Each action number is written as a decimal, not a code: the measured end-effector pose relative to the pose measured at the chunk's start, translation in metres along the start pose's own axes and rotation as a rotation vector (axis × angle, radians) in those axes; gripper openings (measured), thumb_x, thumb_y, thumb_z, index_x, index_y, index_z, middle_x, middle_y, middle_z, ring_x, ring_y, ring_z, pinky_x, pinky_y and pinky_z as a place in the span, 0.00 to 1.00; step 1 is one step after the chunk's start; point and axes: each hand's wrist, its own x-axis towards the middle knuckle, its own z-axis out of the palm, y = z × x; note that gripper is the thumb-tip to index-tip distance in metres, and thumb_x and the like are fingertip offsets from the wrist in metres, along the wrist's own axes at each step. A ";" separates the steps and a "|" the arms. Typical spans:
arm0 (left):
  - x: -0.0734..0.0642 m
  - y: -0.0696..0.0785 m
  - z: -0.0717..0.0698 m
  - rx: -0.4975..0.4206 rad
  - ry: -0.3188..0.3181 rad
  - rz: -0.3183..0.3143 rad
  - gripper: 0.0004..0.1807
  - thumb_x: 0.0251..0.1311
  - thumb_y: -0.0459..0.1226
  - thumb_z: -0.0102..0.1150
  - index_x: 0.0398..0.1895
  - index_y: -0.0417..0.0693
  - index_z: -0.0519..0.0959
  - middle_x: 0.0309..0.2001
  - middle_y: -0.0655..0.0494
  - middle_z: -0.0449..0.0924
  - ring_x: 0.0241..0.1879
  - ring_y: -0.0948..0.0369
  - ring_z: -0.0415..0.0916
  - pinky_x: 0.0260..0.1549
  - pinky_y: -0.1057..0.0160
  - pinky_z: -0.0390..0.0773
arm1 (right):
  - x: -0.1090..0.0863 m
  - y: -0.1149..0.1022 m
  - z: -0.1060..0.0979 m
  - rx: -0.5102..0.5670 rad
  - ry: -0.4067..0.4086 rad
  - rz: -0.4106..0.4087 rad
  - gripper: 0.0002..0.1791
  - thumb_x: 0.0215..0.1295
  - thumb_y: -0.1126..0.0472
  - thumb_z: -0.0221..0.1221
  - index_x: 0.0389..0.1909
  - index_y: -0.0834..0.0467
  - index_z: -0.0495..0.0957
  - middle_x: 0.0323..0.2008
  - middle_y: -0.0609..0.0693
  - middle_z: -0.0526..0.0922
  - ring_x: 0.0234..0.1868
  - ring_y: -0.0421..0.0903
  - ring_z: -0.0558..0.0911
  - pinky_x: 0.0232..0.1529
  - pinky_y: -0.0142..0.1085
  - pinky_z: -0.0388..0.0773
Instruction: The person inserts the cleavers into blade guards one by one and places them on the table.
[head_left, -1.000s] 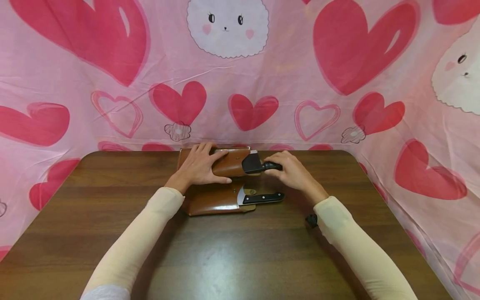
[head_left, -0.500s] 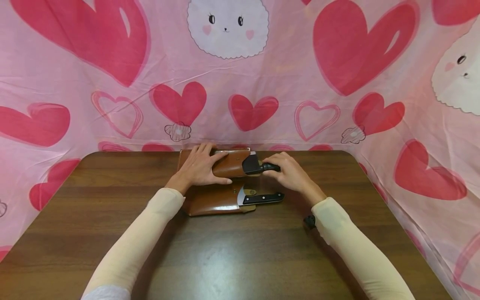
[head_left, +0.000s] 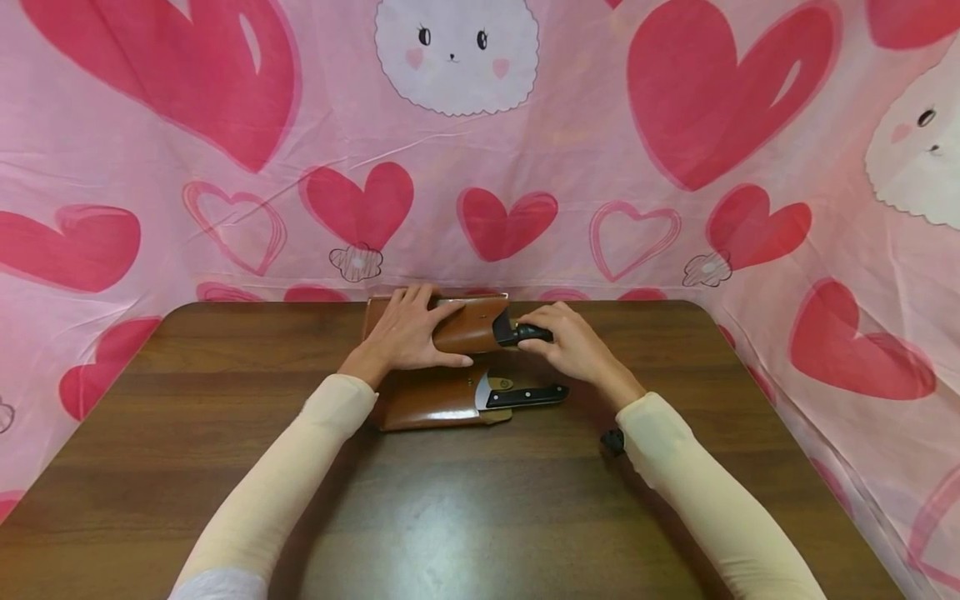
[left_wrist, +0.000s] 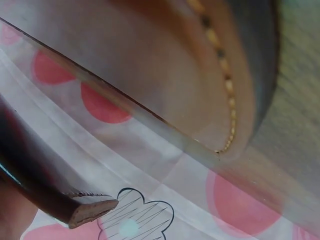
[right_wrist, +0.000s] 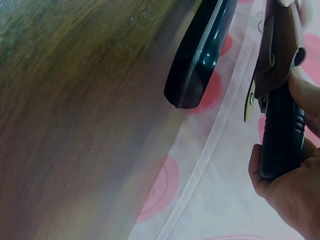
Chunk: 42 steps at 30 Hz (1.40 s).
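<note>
My left hand (head_left: 408, 333) spreads over the far brown leather sheath (head_left: 472, 325) and holds it, fingers toward its far edge and thumb by its near edge. My right hand (head_left: 573, 337) grips the black handle (head_left: 534, 332) of a knife whose dark blade is mostly inside that sheath. A short dark part of the blade shows at the sheath's mouth. In the right wrist view, fingers wrap the ridged handle (right_wrist: 280, 130) close below the leather. Nearer me lies a second brown sheath (head_left: 431, 400) holding another knife, its riveted black handle (head_left: 528, 396) pointing right.
Both sheaths lie toward the back of a brown wooden table (head_left: 450, 517). A pink cloth (head_left: 585, 150) with hearts hangs behind it and along the sides. A small black device (head_left: 612, 442) sits by the right wrist.
My right hand has moved left, and the knife's blade has gone deeper into the far sheath. The left hand and that sheath have shifted slightly right. The nearer knife and sheath stay put.
</note>
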 end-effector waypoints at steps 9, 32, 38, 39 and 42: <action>0.002 0.004 -0.002 -0.005 -0.005 -0.017 0.56 0.41 0.81 0.56 0.72 0.62 0.73 0.55 0.46 0.66 0.58 0.48 0.63 0.58 0.46 0.60 | 0.001 -0.003 0.006 0.002 0.022 -0.016 0.18 0.65 0.58 0.69 0.54 0.62 0.84 0.49 0.56 0.85 0.52 0.54 0.77 0.53 0.50 0.73; 0.010 0.009 -0.004 0.034 -0.013 0.002 0.56 0.42 0.80 0.56 0.72 0.61 0.72 0.54 0.45 0.67 0.59 0.46 0.62 0.62 0.45 0.58 | 0.006 -0.013 0.017 0.021 -0.003 0.011 0.17 0.71 0.62 0.63 0.57 0.64 0.82 0.55 0.58 0.82 0.54 0.54 0.75 0.55 0.51 0.74; 0.010 0.007 -0.004 0.047 -0.007 0.003 0.55 0.42 0.79 0.58 0.72 0.61 0.73 0.53 0.44 0.67 0.59 0.45 0.63 0.62 0.45 0.58 | 0.007 -0.015 0.020 0.020 0.006 -0.003 0.17 0.71 0.62 0.63 0.57 0.64 0.82 0.55 0.58 0.82 0.54 0.54 0.75 0.54 0.50 0.74; 0.010 0.007 -0.004 0.048 -0.006 0.005 0.55 0.42 0.79 0.58 0.72 0.60 0.73 0.53 0.44 0.67 0.59 0.45 0.63 0.62 0.45 0.58 | 0.007 -0.016 0.020 0.022 0.012 -0.003 0.17 0.70 0.63 0.63 0.57 0.64 0.82 0.54 0.58 0.82 0.54 0.54 0.75 0.54 0.50 0.74; 0.011 0.007 -0.003 0.048 -0.007 0.007 0.55 0.42 0.79 0.58 0.72 0.60 0.73 0.53 0.44 0.67 0.59 0.45 0.64 0.62 0.45 0.58 | 0.006 -0.016 0.020 0.032 0.021 0.007 0.17 0.70 0.63 0.63 0.56 0.64 0.83 0.54 0.58 0.83 0.53 0.54 0.75 0.54 0.50 0.74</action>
